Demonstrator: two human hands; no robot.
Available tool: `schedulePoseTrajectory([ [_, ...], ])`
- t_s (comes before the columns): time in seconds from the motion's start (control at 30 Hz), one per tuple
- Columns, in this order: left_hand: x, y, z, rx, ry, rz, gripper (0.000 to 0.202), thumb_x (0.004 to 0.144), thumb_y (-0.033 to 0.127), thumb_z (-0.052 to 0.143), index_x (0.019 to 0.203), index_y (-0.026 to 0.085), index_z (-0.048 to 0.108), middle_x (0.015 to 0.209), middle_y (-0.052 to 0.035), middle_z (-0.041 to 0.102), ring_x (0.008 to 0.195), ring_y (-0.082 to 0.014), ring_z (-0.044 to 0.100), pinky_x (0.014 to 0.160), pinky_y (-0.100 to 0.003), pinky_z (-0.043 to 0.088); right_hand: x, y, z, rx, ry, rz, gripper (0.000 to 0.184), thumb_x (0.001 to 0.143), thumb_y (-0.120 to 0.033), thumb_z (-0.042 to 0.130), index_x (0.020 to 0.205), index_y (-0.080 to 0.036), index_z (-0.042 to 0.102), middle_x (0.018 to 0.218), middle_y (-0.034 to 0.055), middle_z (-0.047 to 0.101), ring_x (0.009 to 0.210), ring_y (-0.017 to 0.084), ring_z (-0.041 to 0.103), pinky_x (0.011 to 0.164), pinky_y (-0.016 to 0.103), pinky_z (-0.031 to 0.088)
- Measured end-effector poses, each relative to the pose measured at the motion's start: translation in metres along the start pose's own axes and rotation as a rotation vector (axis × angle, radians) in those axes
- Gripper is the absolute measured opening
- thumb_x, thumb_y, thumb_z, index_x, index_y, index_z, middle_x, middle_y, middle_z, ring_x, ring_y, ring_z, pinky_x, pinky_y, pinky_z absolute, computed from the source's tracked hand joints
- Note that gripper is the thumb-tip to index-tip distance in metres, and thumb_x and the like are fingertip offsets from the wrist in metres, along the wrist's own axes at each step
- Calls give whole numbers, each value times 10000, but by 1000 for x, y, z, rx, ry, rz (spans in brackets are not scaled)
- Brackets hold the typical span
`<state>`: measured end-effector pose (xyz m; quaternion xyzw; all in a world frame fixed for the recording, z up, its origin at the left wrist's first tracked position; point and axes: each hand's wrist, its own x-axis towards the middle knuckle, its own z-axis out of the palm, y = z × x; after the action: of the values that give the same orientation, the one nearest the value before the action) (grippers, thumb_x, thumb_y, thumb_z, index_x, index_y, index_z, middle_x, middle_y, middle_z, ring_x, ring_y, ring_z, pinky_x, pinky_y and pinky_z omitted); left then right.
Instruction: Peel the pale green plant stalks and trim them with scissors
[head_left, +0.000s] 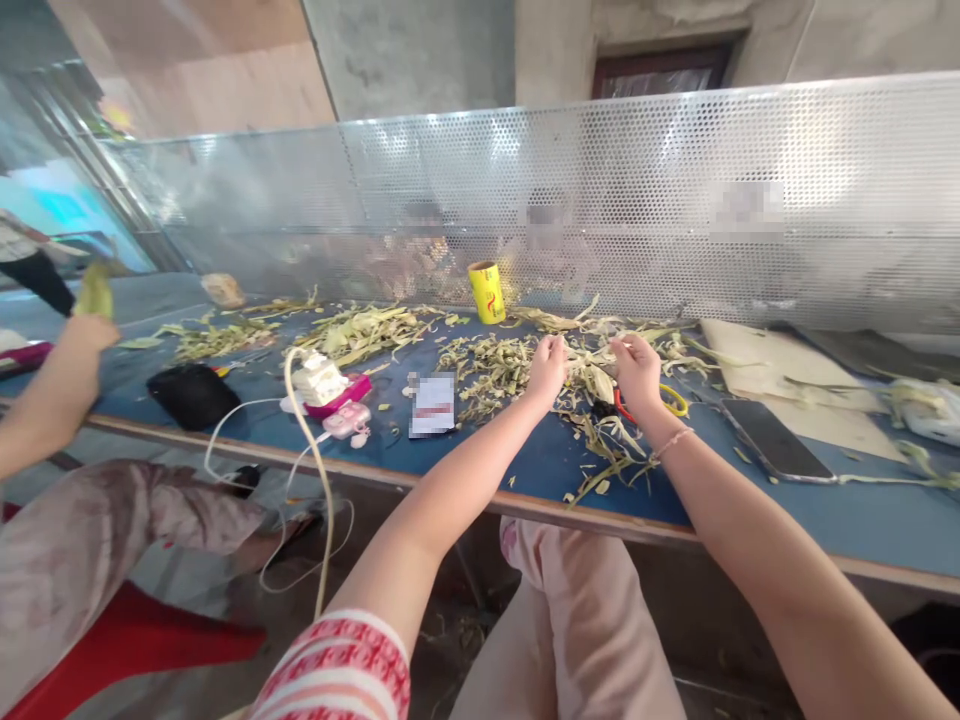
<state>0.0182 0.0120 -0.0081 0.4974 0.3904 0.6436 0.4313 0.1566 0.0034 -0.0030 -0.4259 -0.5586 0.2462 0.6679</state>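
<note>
My left hand and my right hand reach over the blue table, both with fingers curled. Between them they grip a pale green leafy stalk that lies on a heap of green and yellowish leaf scraps. Red-and-yellow handled scissors lie just under my right wrist.
A yellow roll stands at the back by the perforated metal screen. A phone lies at right beside brown card. A black pouch, chargers and white cables sit left. Another person's arm holds something green at far left.
</note>
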Motion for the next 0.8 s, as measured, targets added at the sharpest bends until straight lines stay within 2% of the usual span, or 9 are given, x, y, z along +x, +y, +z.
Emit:
schedulePoseTrajectory([
  [0.1, -3, 2, 0, 19, -1, -6, 349, 889, 536, 446, 812, 197, 416, 590, 79, 328, 393, -28, 298, 410, -181, 238, 1, -1, 0, 43, -21, 76, 308, 745, -516, 605, 731, -236, 477, 455, -93, 328, 370, 78, 298, 397, 243, 247],
  [0.2, 0, 4, -6, 61, 66, 72, 334, 890, 508, 467, 784, 199, 400, 601, 72, 344, 405, -27, 316, 407, -181, 248, 1, 0, 4, -21, -153, 96, 379, 755, -605, 568, 777, -228, 531, 474, -64, 448, 406, 109, 433, 451, 256, 353],
  [0.3, 4, 4, -10, 17, 120, 41, 315, 922, 470, 421, 761, 206, 360, 588, 77, 330, 385, -29, 303, 392, -187, 234, -1, 1, 7, -27, -312, 168, 485, 755, -681, 522, 770, -202, 600, 648, 19, 635, 615, 155, 600, 658, 303, 471],
  [0.4, 6, 3, -9, -40, 127, -30, 305, 937, 459, 391, 764, 213, 335, 577, 84, 314, 361, -29, 282, 377, -195, 203, -2, 1, 6, -11, -411, 316, 524, 760, -706, 502, 805, -205, 646, 849, 61, 708, 837, 198, 643, 859, 371, 449],
  [0.5, 6, 3, -8, -60, 104, -36, 315, 933, 481, 386, 774, 216, 330, 586, 85, 305, 358, -24, 272, 375, -197, 190, -1, 2, 3, -63, -419, 427, 571, 783, -728, 450, 799, -202, 674, 936, 79, 718, 942, 228, 621, 957, 419, 390],
  [0.57, 5, 3, -8, -66, 76, -25, 330, 926, 506, 387, 778, 216, 332, 592, 84, 298, 360, -21, 267, 377, -198, 184, 0, 3, 0, -126, -398, 396, 570, 787, -718, 460, 783, -193, 682, 955, 82, 716, 953, 231, 612, 982, 412, 372],
  [0.67, 3, 6, -8, -55, 32, -31, 339, 923, 508, 394, 767, 215, 326, 589, 81, 294, 362, -20, 265, 381, -198, 184, 0, 2, -1, -116, -381, 303, 535, 822, -670, 454, 869, -195, 693, 968, 69, 716, 941, 215, 619, 963, 377, 389],
  [0.8, 1, 9, -8, -3, 16, 9, 308, 944, 454, 380, 760, 210, 333, 586, 72, 329, 361, -24, 290, 377, -196, 202, -1, -3, 0, -65, -360, 365, 432, 830, -582, 508, 902, -191, 680, 941, 68, 720, 871, 189, 646, 879, 341, 431],
])
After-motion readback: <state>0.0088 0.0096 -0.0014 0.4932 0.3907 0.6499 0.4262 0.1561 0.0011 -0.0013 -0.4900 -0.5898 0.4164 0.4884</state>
